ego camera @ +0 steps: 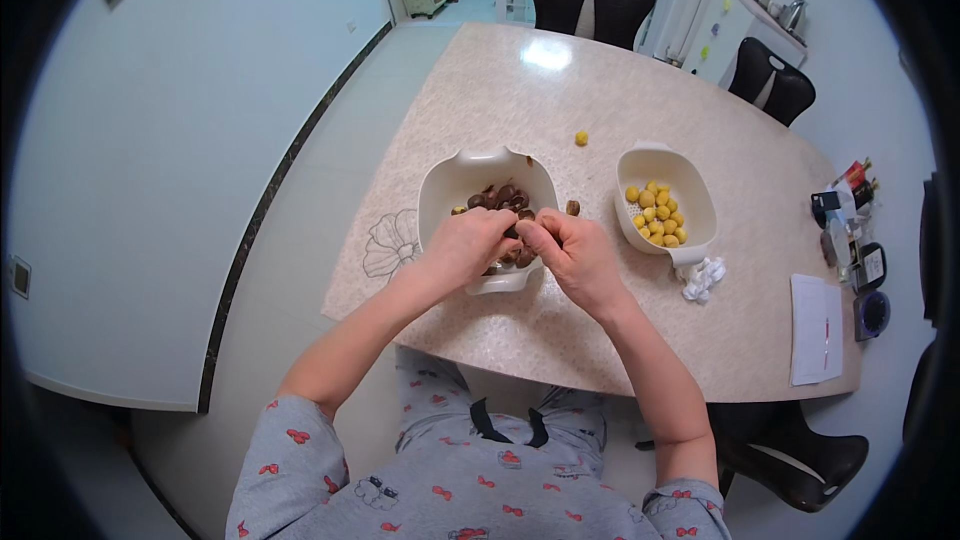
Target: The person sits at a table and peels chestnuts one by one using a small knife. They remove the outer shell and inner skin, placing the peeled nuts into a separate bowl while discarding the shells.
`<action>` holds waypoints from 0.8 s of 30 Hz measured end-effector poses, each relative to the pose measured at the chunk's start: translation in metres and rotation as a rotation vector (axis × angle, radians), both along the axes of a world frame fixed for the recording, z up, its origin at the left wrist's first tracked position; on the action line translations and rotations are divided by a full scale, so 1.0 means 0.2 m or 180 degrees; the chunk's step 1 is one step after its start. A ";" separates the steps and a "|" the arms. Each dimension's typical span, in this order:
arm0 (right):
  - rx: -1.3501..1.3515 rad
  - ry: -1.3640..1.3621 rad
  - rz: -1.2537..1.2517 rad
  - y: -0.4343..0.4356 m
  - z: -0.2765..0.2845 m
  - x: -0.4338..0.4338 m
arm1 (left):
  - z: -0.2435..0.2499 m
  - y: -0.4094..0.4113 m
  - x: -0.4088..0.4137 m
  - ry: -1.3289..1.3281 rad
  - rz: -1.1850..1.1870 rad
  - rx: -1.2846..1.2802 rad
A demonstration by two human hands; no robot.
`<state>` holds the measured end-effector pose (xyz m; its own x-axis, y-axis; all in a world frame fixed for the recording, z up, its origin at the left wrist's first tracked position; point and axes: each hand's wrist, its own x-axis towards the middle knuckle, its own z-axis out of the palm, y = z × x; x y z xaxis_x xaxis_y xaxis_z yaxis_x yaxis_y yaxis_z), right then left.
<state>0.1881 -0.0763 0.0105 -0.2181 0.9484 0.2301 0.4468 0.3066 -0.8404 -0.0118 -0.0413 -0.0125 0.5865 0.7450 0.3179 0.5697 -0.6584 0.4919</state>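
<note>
Over a white plastic basin, the fingertips of my left hand and my right hand meet on a dark brown chestnut, which they mostly hide. Brown chestnuts and pieces of shell lie in the basin below, with a yellowish bit near its left wall. To the right, a white colander holds many peeled yellow chestnuts. One peeled chestnut rests on the table beyond the basin. A brown chestnut or shell piece sits just right of the basin.
Crumpled white tissue touches the colander's near handle. Papers with a red pen, a round dark device and assorted small items line the right side of the stone-patterned table. Dark chairs surround it.
</note>
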 end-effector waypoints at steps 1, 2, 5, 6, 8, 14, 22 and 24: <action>0.0172 -0.0111 -0.0053 0.01 0.02 -0.01 | 0.01 0.01 -0.01 0.0010 0.0010 -0.0124; 0.0190 -0.0093 -0.0295 0.01 0.05 0.00 | 0.02 0.00 -0.01 -0.0104 0.0136 -0.0342; 0.0084 -0.0749 -0.0789 0.05 0.09 0.07 | 0.04 0.00 -0.02 -0.0972 0.0208 -0.1324; 0.0153 -0.0907 -0.0869 0.07 0.07 0.09 | 0.05 0.01 -0.02 -0.1041 0.0094 -0.1660; 0.0166 -0.0740 -0.0719 0.07 0.05 0.10 | 0.02 0.01 -0.02 -0.1610 -0.0154 -0.2243; 0.0287 0.0068 0.0001 0.02 0.05 0.03 | 0.00 0.01 0.02 -0.2424 -0.0673 -0.2738; 0.0577 0.0030 -0.0093 0.01 0.00 0.01 | -0.02 -0.02 0.05 -0.2682 -0.0677 -0.2786; 0.0533 0.0124 -0.0109 0.00 -0.02 0.00 | -0.02 -0.04 0.06 -0.2784 -0.0614 -0.2848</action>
